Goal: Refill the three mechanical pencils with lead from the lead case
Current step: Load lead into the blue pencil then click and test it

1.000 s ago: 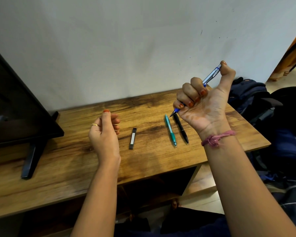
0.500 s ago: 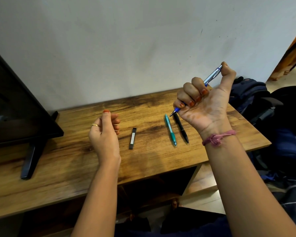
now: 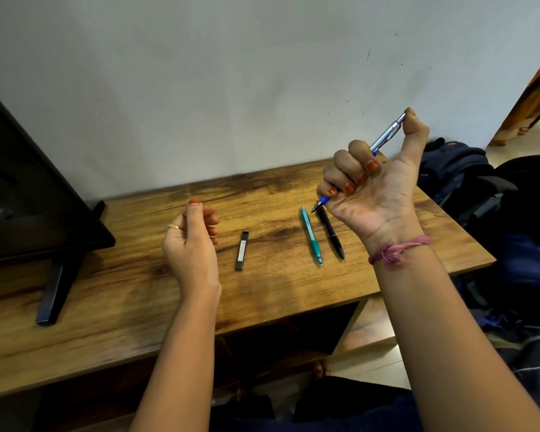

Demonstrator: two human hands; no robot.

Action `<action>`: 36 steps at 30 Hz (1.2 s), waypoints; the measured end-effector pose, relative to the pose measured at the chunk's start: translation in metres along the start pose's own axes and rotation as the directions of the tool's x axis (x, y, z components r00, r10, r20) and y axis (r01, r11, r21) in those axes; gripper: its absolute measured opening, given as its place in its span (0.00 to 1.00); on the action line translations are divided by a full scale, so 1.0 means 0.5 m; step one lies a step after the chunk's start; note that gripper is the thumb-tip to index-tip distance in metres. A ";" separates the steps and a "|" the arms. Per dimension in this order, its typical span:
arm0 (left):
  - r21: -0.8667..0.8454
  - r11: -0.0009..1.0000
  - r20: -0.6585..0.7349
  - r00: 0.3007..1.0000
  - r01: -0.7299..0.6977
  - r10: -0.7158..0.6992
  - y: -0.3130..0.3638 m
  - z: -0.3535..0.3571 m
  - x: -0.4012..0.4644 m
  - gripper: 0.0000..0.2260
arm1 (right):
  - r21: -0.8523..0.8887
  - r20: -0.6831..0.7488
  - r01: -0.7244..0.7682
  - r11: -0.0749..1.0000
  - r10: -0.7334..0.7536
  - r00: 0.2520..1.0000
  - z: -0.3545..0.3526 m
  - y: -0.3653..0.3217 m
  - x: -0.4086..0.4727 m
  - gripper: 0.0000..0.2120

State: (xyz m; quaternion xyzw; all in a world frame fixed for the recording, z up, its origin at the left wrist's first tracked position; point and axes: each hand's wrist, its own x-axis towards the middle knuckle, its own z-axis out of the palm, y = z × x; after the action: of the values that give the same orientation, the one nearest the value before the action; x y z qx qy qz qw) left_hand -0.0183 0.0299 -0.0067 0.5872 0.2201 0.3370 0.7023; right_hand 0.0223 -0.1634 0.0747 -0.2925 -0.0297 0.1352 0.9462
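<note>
My right hand (image 3: pixel 371 185) is raised above the wooden table (image 3: pixel 138 294) and grips a blue mechanical pencil (image 3: pixel 384 137), fingers wrapped round the barrel and thumb on its top end; the tip points down-left. A teal pencil (image 3: pixel 310 236) and a black pencil (image 3: pixel 331 233) lie side by side on the table just below that hand. The dark lead case (image 3: pixel 242 251) lies flat near the table's middle. My left hand (image 3: pixel 192 241) hovers just left of the case, fingers loosely curled, holding nothing that I can see.
A black monitor (image 3: pixel 28 194) on a stand (image 3: pixel 56 291) fills the table's left end. A white wall runs behind the table. Dark bags (image 3: pixel 468 182) sit on the floor to the right, past the table's edge.
Almost nothing differs; my right hand with the blue pencil has shifted very slightly. The left hand, case and two lying pencils have stayed put.
</note>
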 end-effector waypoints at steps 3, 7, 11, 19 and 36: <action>-0.008 1.000 0.005 1.000 -0.003 0.003 0.000 0.000 0.000 0.11 | -0.057 -0.006 -0.012 0.998 0.011 1.000 0.004 0.001 -0.001 0.31; -0.011 1.000 0.006 1.000 -0.003 0.003 -0.002 0.001 0.000 0.11 | -0.133 -0.023 -0.016 0.991 0.013 1.000 0.012 0.005 -0.002 0.30; -0.010 1.000 0.005 1.000 0.000 0.000 -0.002 0.002 0.000 0.11 | -0.148 -0.032 -0.015 0.989 0.010 0.999 0.014 0.006 -0.002 0.30; 0.010 1.000 0.006 1.000 0.006 -0.006 0.001 0.003 -0.004 0.11 | -0.184 -0.031 -0.017 0.983 0.011 0.999 0.012 0.009 -0.002 0.30; 0.000 1.000 0.006 1.000 0.006 -0.006 0.001 0.001 -0.004 0.10 | -0.165 -0.032 -0.016 0.986 0.011 0.999 0.006 0.008 0.001 0.29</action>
State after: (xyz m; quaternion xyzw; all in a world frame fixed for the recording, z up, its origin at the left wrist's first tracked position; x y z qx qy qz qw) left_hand -0.0196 0.0281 -0.0062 0.5877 0.2198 0.3330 0.7038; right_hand 0.0213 -0.1584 0.0752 -0.3720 -0.0243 0.1341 0.9182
